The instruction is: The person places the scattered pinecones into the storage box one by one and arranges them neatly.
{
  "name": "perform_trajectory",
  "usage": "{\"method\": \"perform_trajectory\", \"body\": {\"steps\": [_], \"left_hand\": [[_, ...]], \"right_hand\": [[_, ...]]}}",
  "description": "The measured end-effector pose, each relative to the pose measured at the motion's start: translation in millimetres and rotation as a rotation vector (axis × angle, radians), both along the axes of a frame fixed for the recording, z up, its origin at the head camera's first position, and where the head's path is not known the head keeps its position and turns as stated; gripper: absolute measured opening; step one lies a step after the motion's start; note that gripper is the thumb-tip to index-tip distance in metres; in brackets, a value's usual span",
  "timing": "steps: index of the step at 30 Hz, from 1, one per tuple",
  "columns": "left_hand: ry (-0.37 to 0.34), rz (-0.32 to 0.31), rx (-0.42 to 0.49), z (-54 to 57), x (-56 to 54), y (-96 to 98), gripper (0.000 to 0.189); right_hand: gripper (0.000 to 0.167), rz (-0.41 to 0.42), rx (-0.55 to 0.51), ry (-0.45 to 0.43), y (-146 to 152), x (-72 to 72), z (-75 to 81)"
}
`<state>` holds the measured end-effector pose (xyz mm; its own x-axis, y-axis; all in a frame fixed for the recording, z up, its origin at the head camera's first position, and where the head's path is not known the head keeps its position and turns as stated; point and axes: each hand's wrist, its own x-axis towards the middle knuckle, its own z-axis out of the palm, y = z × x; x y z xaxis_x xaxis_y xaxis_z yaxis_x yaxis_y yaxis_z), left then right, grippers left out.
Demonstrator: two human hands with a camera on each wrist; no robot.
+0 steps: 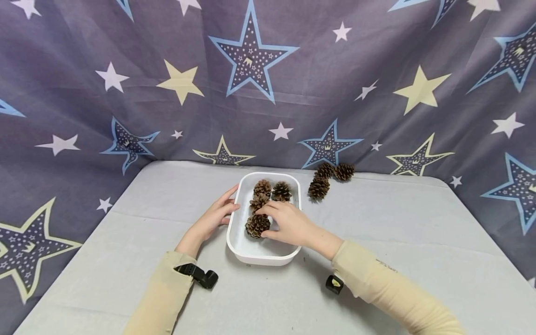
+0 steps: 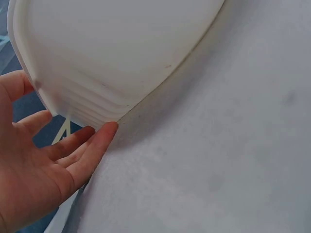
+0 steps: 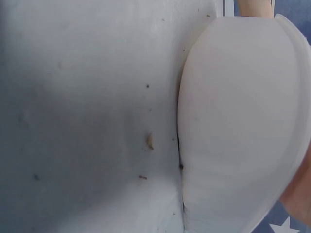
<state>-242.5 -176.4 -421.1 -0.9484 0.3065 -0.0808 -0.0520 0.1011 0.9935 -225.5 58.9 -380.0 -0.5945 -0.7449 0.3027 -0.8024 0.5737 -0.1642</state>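
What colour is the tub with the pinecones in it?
The tub is white, seen best in the head view.

The left hand's grip (image 2: 41,160) comes in from the left edge, digits spread, against a white container (image 2: 121,43). The topmost digit meets the rim, and the lowest fingertip sits at the ridged corner near the base. Dark blue cloth (image 2: 32,103) shows between the fingers. The pale grey table (image 2: 223,160) fills the right, shadowed beside the container.

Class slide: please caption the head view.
Left hand touching a white tub, right hand reaching inside around a pinecone.
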Motion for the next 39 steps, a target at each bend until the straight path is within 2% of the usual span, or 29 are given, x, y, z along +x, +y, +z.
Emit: {"method": "perform_trajectory", "body": {"steps": [5, 20, 33, 39], "left_hand": [[-0.001, 0.002, -0.006, 0.3, 0.2, -0.3, 0.064], [-0.012, 0.0, -0.009, -2.0, -2.0, -0.6, 0.063], [-0.004, 0.0, -0.01, -3.8, -3.0, -2.0, 0.063], [-0.006, -0.001, -0.011, -3.7, -2.7, -1.9, 0.063]], "right_hand": [[0.046, 0.026, -0.023, 0.011, 2.8, -1.4, 0.7], [0.039, 0.019, -0.06, 0.036, 19.7, -7.8, 5.4], [0.032, -0.041, -0.141, 0.012, 38.8, -12.9, 14.8], [0.034, -0.089, -0.135, 0.021, 48.2, -15.1, 15.3]]}}
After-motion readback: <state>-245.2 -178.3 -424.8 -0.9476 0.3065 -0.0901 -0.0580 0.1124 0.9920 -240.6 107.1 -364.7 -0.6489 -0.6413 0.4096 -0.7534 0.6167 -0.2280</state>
